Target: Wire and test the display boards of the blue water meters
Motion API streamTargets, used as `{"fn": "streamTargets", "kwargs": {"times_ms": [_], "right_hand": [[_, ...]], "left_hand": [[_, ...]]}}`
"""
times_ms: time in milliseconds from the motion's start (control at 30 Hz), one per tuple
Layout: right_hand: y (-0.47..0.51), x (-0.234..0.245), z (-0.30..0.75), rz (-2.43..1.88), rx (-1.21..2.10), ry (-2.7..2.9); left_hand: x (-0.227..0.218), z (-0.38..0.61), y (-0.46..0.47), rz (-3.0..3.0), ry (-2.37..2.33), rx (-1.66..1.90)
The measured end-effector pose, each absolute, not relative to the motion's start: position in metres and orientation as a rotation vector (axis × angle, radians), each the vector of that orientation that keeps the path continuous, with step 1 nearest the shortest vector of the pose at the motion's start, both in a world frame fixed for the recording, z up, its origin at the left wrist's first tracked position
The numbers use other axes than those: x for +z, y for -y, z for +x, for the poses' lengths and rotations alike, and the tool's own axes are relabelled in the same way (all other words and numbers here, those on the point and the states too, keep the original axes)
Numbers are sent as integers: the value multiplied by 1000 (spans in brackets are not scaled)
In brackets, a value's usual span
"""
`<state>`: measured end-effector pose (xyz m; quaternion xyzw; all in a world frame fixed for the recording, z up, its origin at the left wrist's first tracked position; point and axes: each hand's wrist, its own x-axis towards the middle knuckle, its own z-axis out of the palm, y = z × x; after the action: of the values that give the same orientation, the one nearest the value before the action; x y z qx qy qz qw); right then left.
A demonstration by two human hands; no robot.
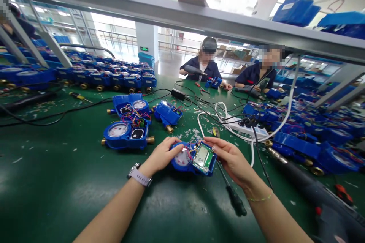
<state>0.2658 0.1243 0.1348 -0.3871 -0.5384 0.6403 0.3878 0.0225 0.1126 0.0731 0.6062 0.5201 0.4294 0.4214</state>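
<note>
A blue water meter (178, 166) lies on the green bench in front of me, its round dial on the left and colored wires at its middle. My left hand (163, 154) grips its left side, thumb over the dial's edge. In the meter's right-hand housing sits a green circuit board (203, 157) with a small display, tilted. The thumb and fingers of my right hand (228, 156) close on the board's upper right corner; the exact contact is partly hidden. A dark-handled screwdriver (235, 199) lies beside my right hand, its shaft pointing toward the meter.
Several opened meters (127, 133) stand ahead on the left. A white power strip (246, 126) with cables lies ahead on the right, near a heat gun (310, 186). A metal shelf (159, 9) spans overhead. Two co-workers (202, 62) sit opposite. Scraps litter the bench.
</note>
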Motion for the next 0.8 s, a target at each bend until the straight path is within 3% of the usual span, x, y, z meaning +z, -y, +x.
{"fn": "streamTargets", "kwargs": {"times_ms": [200, 800], "right_hand": [[-162, 127, 270, -964, 1548, 1464], [-202, 141, 255, -809, 1580, 1965]], "left_hand": [[52, 15, -122, 1246, -1108, 1073], [50, 26, -100, 980, -873, 1122]]}}
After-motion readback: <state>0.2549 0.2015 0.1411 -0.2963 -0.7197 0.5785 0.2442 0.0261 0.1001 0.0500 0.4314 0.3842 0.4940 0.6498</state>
